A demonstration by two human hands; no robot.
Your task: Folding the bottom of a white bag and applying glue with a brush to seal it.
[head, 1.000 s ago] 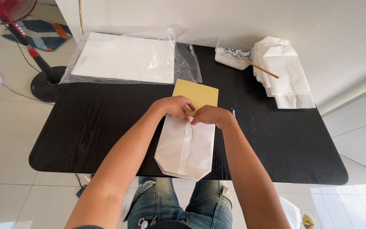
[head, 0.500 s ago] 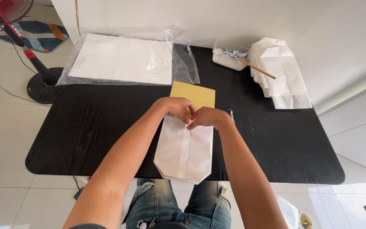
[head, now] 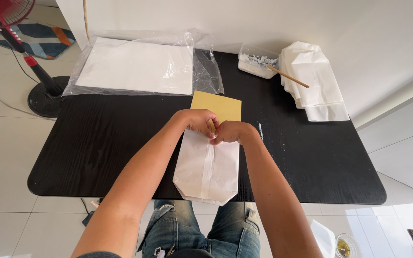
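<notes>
A folded white paper bag (head: 207,168) lies flat on the black table (head: 96,143), its pointed bottom hanging over the near edge. A yellow card (head: 218,106) sticks out of its far end. My left hand (head: 198,120) and my right hand (head: 233,133) meet at that far end, fingers curled and pinching the bag's upper edge where the card comes out. The fingertips hide the exact fold there.
A clear plastic sleeve of white paper sheets (head: 137,67) lies at the far left. A small plastic tub of white paste (head: 256,61) with a wooden stick (head: 288,76) sits at the back. Several finished white bags (head: 314,81) are stacked far right. A red fan stand (head: 44,93) is on the floor.
Both hands stay at the bag's far edge; the fingers have shifted slightly closer together. The camera view has drifted a little.
</notes>
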